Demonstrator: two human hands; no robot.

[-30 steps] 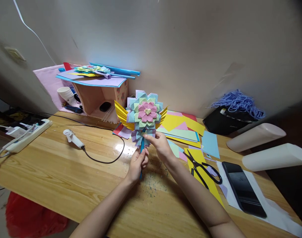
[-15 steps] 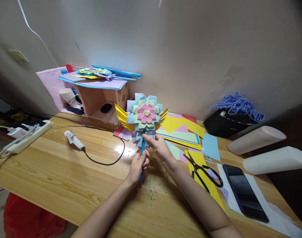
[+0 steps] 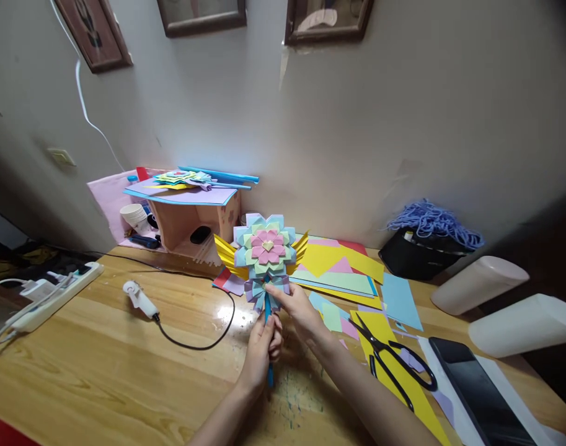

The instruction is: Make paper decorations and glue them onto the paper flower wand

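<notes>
A layered folded-paper flower wand (image 3: 268, 246) stands upright in front of me, pink, green and blue with a small yellow heart at its centre. Yellow pleated wings (image 3: 230, 255) spread from both sides, and a blue stick forms its handle. My left hand (image 3: 263, 347) is closed around that blue stick, whose lower end shows beneath the fist. Higher up, my right hand (image 3: 297, 305) pinches the small blue and purple paper fan (image 3: 253, 291) under the flower, thumb in front. Its other fingers are mostly hidden behind the paper.
Black scissors (image 3: 380, 348) lie on yellow paper at right, beside a black phone (image 3: 478, 387). Coloured paper sheets (image 3: 357, 283) are spread behind. At left are a glue gun (image 3: 142, 301) with its cord and a power strip (image 3: 54, 297). A pink box (image 3: 229, 217) stands against the wall.
The view has tilted upward, so picture frames now show on the wall and the table sits lower. Both hands keep the same hold on the flower wand.
</notes>
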